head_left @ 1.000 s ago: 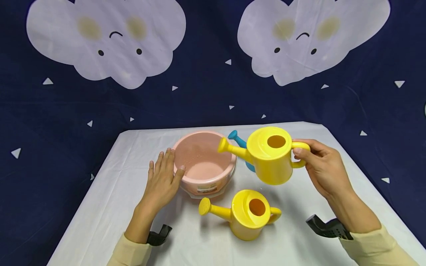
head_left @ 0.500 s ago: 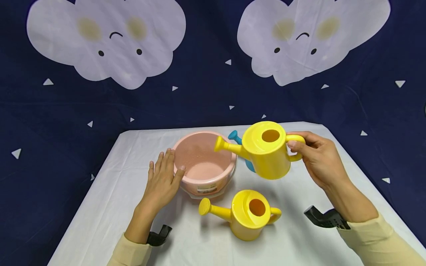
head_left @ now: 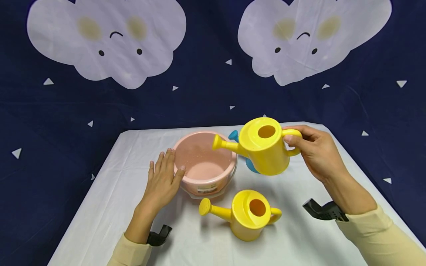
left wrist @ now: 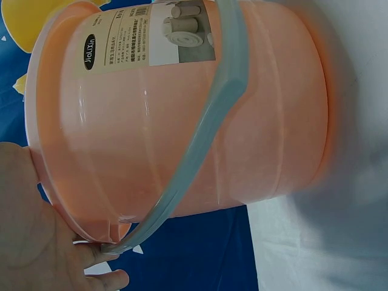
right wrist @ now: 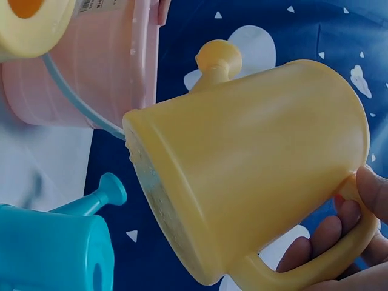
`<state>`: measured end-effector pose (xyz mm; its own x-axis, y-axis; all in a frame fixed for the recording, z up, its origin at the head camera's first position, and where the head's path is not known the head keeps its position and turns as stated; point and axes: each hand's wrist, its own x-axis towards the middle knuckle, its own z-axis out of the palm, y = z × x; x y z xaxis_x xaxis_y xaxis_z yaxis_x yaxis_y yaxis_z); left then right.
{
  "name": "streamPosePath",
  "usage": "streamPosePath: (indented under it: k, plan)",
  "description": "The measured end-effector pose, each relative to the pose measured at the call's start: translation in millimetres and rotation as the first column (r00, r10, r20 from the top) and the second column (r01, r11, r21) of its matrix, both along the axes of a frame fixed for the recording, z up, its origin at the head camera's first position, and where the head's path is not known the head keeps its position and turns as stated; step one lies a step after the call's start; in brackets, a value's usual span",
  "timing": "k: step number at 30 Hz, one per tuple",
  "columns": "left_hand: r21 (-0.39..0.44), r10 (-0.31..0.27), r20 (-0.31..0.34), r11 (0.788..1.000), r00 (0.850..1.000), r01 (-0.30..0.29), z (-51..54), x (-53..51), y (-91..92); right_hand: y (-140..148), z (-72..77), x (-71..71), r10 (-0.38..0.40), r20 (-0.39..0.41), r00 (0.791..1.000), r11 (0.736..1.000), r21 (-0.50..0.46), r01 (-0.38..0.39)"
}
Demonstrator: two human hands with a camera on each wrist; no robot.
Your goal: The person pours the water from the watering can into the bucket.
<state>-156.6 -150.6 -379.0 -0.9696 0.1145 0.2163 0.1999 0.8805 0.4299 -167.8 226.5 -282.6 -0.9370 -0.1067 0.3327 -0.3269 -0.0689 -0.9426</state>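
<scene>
One yellow watering can [head_left: 266, 157] is held above the table [head_left: 100, 221], its handle [right wrist: 321, 264] gripped by the right hand [head_left: 317, 155]. The left hand [head_left: 162, 181], straight-fingered, touches the pink bucket [head_left: 196, 146] to its right. A second yellow watering can [head_left: 247, 220] stands between both hands; a blue watering can [right wrist: 60, 245] sits left of the right hand.

From above I could enter the pink bucket [head_left: 204, 181]; the left hand [head_left: 163, 181] occupies its left rim; the raised yellow watering can [head_left: 264, 151] in the right hand [head_left: 316, 153] blocks my path to the blue watering can [right wrist: 54, 248]; the standing yellow watering can [head_left: 246, 223] obstructs the bucket's near right side; bare white cloth [head_left: 110, 207] leaves passage farther left.
</scene>
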Motion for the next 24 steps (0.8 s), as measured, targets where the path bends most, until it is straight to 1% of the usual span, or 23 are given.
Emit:
streamPosePath:
  k: [4, 11, 14, 20, 24]
  plan:
    - [0.0, 0.002, -0.002, 1.0, 1.0, -0.002, 0.2, 0.3, 0.0, -2, 4.3, -0.5, -0.004, 0.017, 1.0, 1.0, 0.031, 0.004]
    - [-0.003, 0.001, 0.002, 1.0, 1.0, -0.001, 0.5, 0.4, -0.2, -5, 9.4, -2.6, -0.001, 0.002, 1.0, 0.998, 0.068, 0.001]
    - [-0.003, 0.001, 0.002, 1.0, 1.0, -0.001, 0.7, 1.0, -0.4, -6, 11.5, -2.8, -0.019, 0.013, 1.0, 0.995, 0.095, 0.018]
    - [-0.003, 0.0, 0.002, 1.0, 1.0, 0.0, 0.1, 0.5, -0.3, -8, 16.6, -3.5, -0.07, 0.036, 0.997, 0.982, 0.179, 0.062]
    - [-0.001, -0.001, 0.003, 1.0, 1.0, 0.001, 0.1, 0.4, -0.3, -9, 19.6, -5.8, -0.067, 0.024, 0.997, 0.979, 0.192, 0.061]
